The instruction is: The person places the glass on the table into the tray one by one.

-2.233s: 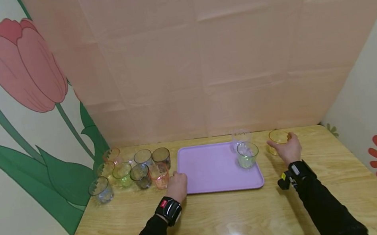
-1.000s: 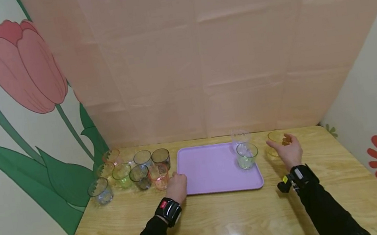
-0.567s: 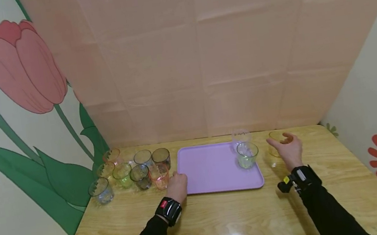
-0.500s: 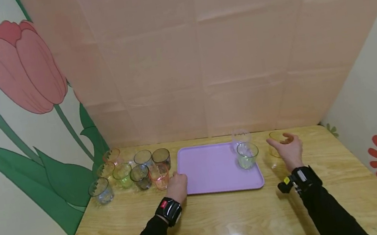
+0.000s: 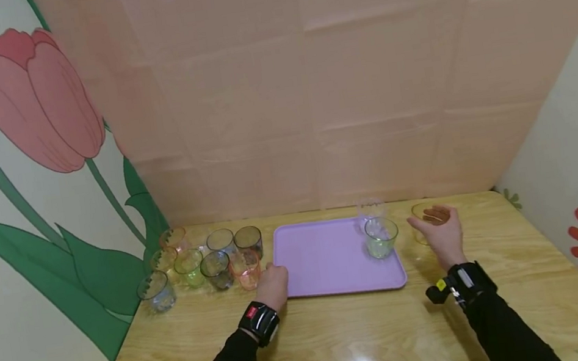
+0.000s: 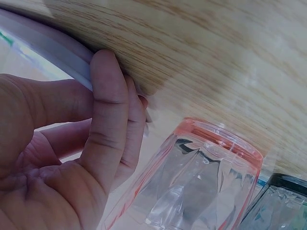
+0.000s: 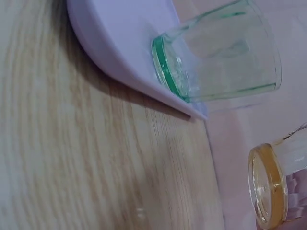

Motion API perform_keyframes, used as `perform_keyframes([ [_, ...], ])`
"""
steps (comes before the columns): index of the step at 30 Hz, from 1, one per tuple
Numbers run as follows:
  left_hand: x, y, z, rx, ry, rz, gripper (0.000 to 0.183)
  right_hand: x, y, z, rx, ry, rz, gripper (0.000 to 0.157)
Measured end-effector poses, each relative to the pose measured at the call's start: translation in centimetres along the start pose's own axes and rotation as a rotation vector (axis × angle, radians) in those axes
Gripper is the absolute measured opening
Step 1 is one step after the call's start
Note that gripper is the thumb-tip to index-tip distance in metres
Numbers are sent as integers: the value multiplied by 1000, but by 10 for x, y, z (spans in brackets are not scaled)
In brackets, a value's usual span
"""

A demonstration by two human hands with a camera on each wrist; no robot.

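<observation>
My left hand [image 5: 272,286] grips the left edge of the lilac tray [image 5: 328,261], thumb and fingers pinching its rim in the left wrist view. Close beside those fingers stands a pink-tinted glass [image 6: 196,177]. Over to the right of the tray, my right hand [image 5: 445,235] holds an amber glass [image 5: 421,233] between thumb and fingers. In the right wrist view the glass's amber base [image 7: 268,187] shows against the wall, raised off the table. A green-tinted glass [image 5: 381,238] stands upright at the tray's right side, with a clear pale glass [image 5: 370,208] behind it.
Several tinted glasses crowd the table left of the tray, among them a dark grey glass [image 5: 216,271], a green glass [image 5: 188,268] and a blue glass [image 5: 157,293]. A pink covering [image 5: 312,109] backs the wooden table [image 5: 313,350]; walls stand at both sides.
My right hand has turned slightly around the amber glass, its fingers reaching further across it. The left hand, the tray and the other glasses stay where they were.
</observation>
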State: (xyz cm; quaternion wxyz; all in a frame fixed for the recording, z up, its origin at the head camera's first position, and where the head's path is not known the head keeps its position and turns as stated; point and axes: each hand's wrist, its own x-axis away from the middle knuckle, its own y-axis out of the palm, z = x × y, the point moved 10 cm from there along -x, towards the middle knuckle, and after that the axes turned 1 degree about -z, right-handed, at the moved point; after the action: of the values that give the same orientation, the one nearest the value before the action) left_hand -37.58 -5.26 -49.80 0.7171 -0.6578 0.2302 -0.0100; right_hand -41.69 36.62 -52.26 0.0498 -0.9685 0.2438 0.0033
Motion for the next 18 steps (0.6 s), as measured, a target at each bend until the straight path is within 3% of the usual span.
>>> perform_keyframes([
  [18, 3, -3, 3, -13, 12, 23, 5, 20, 10, -16, -145, -108, -78, 78],
])
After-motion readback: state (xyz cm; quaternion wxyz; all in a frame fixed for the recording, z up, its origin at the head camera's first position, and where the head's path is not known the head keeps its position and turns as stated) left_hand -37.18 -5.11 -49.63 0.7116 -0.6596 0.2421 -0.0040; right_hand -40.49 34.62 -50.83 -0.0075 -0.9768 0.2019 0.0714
